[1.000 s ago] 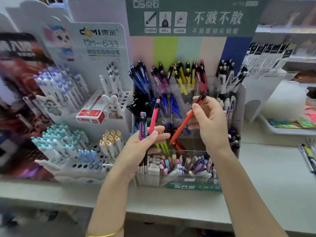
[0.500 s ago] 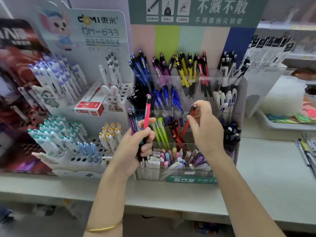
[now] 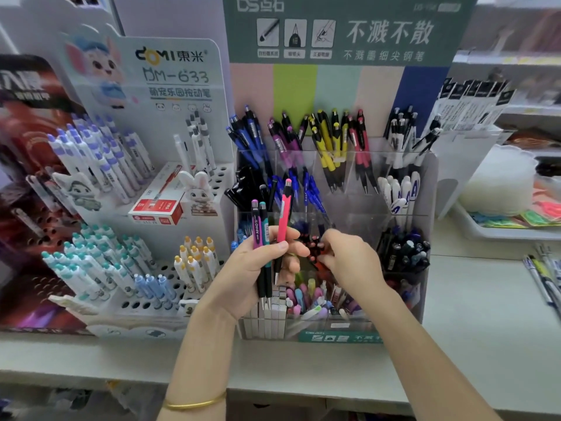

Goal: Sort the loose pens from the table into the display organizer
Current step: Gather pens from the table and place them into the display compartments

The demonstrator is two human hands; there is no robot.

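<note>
My left hand (image 3: pixel 256 268) grips three upright pens in front of the clear display organizer (image 3: pixel 425 183): a pink pen (image 3: pixel 284 214), a purple pen (image 3: pixel 256 226) and a teal pen (image 3: pixel 264 223). My right hand (image 3: pixel 349 262) is lowered into a middle compartment, fingers curled among the red pens (image 3: pixel 314 247) there. Whether it still pinches the red pen is hidden by the fingers. The organizer's back row holds blue, magenta, yellow, red and black-and-white pens sorted by colour.
A white DOMI pen stand (image 3: pixel 145 208) with a red box (image 3: pixel 158 208) sits at the left. Several loose pens (image 3: pixel 543 275) lie at the right edge of the grey table (image 3: pixel 470 329). A white tray (image 3: pixel 491 229) stands at back right.
My right hand has gone down with the red pen, from above the organizer into the compartment of red pens. My left hand has stayed in place with its three pens.
</note>
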